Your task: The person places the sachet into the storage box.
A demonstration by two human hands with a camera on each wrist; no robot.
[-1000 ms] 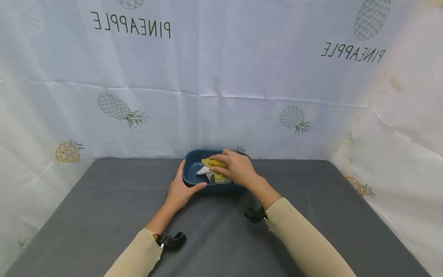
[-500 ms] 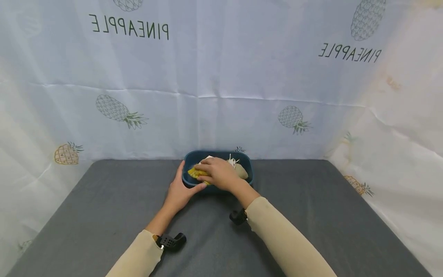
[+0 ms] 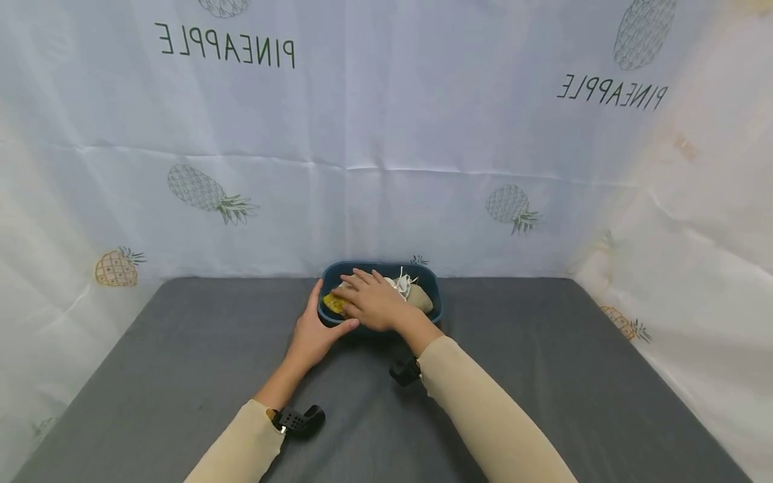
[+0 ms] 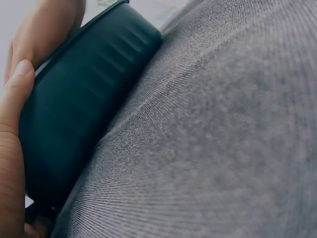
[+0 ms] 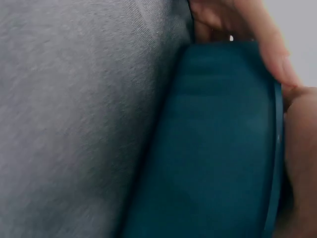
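A dark blue rectangular box [image 3: 436, 288] stands at the far edge of the table. My left hand [image 3: 313, 339] grips its left end, thumb on the front rim and fingers along the side; the left wrist view shows that thumb [image 4: 20, 84] against the wall. Inside, my right hand [image 3: 377, 303] lies over the contents with fingers spread and fairly straight. A yellow patterned thing [image 3: 333, 304] shows left of its fingertips, partly covered. On the box's right side lies a beige pouch [image 3: 421, 299] with white strings. What is under the right palm is hidden.
Dark grey cloth covers the table [image 3: 199, 362]. Right behind the box hangs a white curtain [image 3: 386, 134] printed with pineapples. Each wrist wears a black camera mount, the left mount [image 3: 298, 420] near the tabletop.
My right hand has carried the yellow thing leftward inside the box, then loosened and spread its fingers over it. The beige pouch has come into sight. My left hand has stayed put.
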